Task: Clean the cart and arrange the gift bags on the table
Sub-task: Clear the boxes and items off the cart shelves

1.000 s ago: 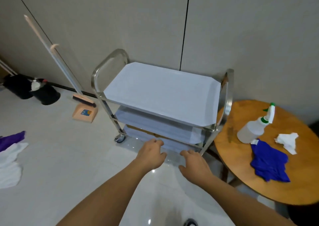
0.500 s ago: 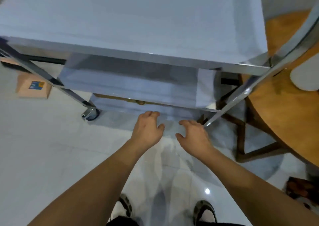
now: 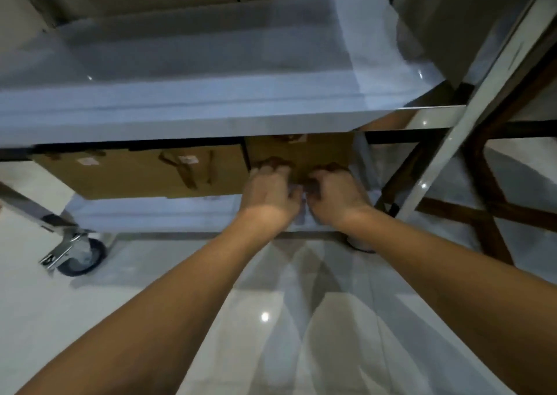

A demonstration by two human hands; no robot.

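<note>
- Left hand (image 3: 272, 194) and right hand (image 3: 337, 195) reach side by side into the cart (image 3: 229, 120), onto its bottom shelf (image 3: 156, 214). Their fingers curl at the near edge of the right-hand bag (image 3: 301, 153); it looks like a grip, though motion blur hides whether they have truly closed on it.
- Two hands on one bag suggests drawing it out flat from under the low middle shelf (image 3: 211, 60).
- The bottom shelf holds brown gift bags lying flat; more bags (image 3: 135, 171) lie left of the hands, with their handles on top.
- The middle shelf, above the bags, holds nothing visible.
- A wheel (image 3: 80, 254) stands below the shelf's left corner; dark wooden legs (image 3: 488, 207) cross right of the cart.
</note>
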